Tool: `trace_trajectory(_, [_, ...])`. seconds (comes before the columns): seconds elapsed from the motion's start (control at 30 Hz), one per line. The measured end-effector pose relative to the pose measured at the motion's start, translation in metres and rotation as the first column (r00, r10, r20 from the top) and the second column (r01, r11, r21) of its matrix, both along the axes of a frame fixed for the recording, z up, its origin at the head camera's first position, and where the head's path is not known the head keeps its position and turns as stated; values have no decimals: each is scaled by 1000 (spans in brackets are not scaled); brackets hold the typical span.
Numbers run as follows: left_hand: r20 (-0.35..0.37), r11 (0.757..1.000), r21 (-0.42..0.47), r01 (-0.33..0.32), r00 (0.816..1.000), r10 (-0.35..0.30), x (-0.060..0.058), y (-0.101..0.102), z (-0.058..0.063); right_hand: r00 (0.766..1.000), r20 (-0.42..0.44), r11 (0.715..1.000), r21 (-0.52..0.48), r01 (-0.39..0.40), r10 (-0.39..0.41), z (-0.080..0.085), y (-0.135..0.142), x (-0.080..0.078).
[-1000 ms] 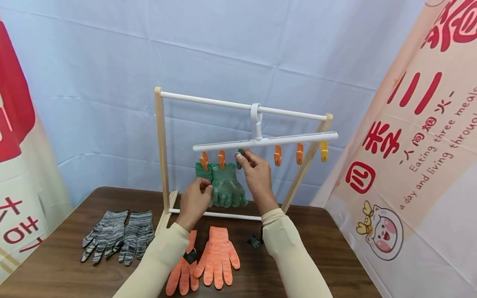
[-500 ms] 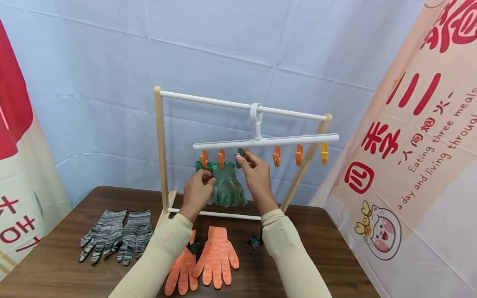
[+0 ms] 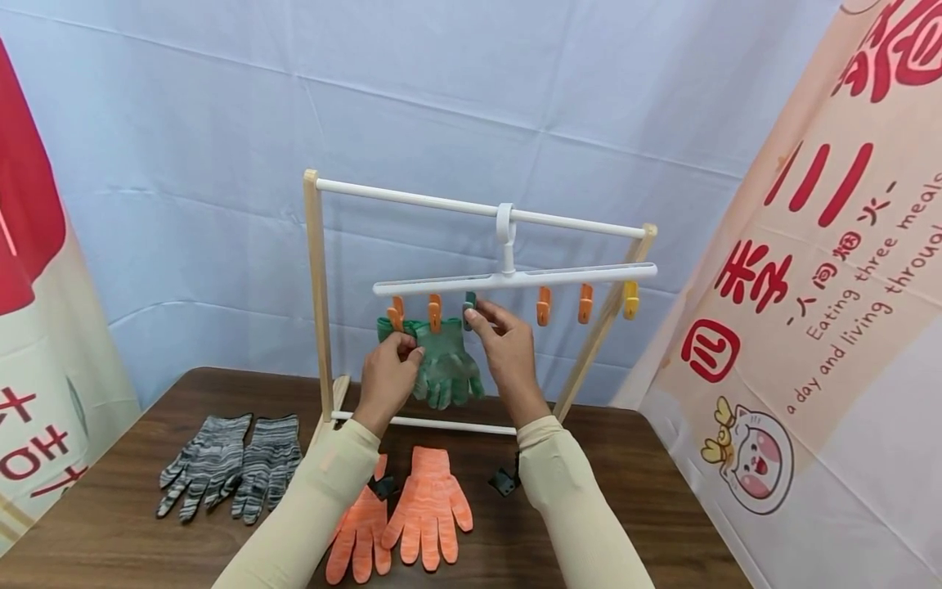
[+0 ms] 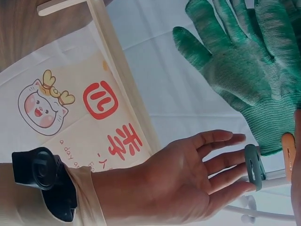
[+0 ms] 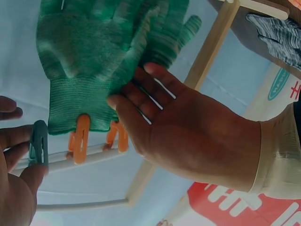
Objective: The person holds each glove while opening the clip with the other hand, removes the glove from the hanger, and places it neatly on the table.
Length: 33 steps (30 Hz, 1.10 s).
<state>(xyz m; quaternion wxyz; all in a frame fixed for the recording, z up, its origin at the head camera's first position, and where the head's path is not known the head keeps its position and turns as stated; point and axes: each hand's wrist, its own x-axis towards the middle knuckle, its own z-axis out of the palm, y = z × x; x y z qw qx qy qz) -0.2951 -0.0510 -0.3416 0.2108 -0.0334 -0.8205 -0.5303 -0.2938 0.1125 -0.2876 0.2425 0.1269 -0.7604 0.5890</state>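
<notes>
Two green gloves (image 3: 445,364) hang cuff-up from orange clips (image 3: 435,313) on a white hanger (image 3: 456,285). My left hand (image 3: 390,380) pinches the edge of the front glove just below its cuff; in the right wrist view the left thumb (image 5: 117,102) lies on that edge, with the other fingers partly behind the glove. Between thumb and fingers, my right hand (image 3: 508,360) holds a dark green clip (image 4: 254,167) beside the front glove's cuff. That clip stands slightly apart from the knit in the left wrist view.
The hanger hooks over a wood-and-white rod rack (image 3: 412,196). On its right side hang two orange clips (image 3: 543,307) and a yellow clip (image 3: 630,301). Grey striped gloves (image 3: 209,462) lie on the brown table (image 3: 625,507) at left, orange gloves (image 3: 429,507) at front.
My left hand has risen along the glove edge toward the cuff. The hanger, with its clips and green gloves, has shifted slightly left. My right hand keeps its hold on the dark green clip.
</notes>
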Motion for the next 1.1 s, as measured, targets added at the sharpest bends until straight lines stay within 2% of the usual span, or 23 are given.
trace_trajectory(0.13, [-11,1000,13,4,1000,-4,1,-1,1,1000,8,1000,15,9,-9,-4,1,0])
trace_trajectory(0.57, [-7,1000,13,15,1000,-15,1,-1,0,991,129,988,155,24,-44,-27,1,-1])
trace_trajectory(0.83, [1,1000,0,8,1000,-8,-2,1,0,994,108,987,158,7,-24,-32,-6,0])
trace_trajectory(1.1, [-8,1000,-15,12,1000,-12,2,0,1,994,102,987,154,-50,34,-27,-14,3])
